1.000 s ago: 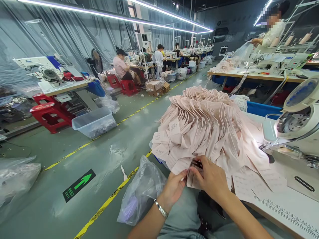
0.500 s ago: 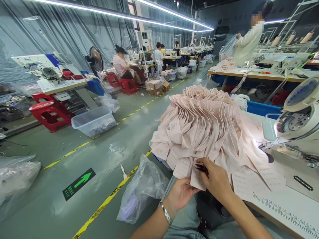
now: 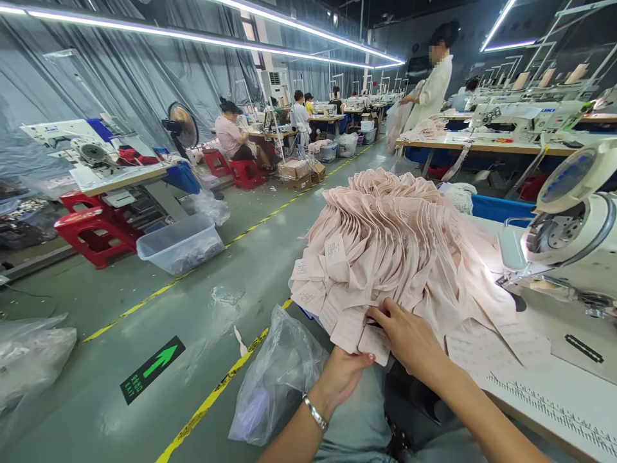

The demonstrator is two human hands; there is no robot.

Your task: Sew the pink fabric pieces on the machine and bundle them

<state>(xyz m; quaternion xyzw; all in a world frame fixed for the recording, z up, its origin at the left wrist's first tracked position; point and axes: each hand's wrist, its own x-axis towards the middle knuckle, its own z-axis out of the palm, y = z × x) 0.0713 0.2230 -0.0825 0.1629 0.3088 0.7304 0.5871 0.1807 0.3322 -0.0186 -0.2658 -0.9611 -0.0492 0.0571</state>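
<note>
A large heap of pale pink fabric pieces [image 3: 385,231], stacked in overlapping layers, lies at the left end of the sewing table. Some have printed text on their flat ends. My left hand [image 3: 342,376] pinches the lower edge of one pink fabric piece [image 3: 375,344] at the front of the heap. Over the top of that piece, my right hand [image 3: 409,337] is closed on small black thread snips [image 3: 373,317], mostly hidden by the fingers; whether the blades touch the fabric I cannot tell.
A sewing machine [image 3: 573,225] stands right of the heap, on a table [image 3: 559,392] with a printed ruler. A clear plastic bag [image 3: 279,379] sits on the floor at left, near a plastic bin [image 3: 180,244]. A person [image 3: 431,90] stands at a far table.
My right hand has shifted slightly up and left over the fabric piece, and the snips show less. My left hand still holds the lower edge. The view has turned slightly right.
</note>
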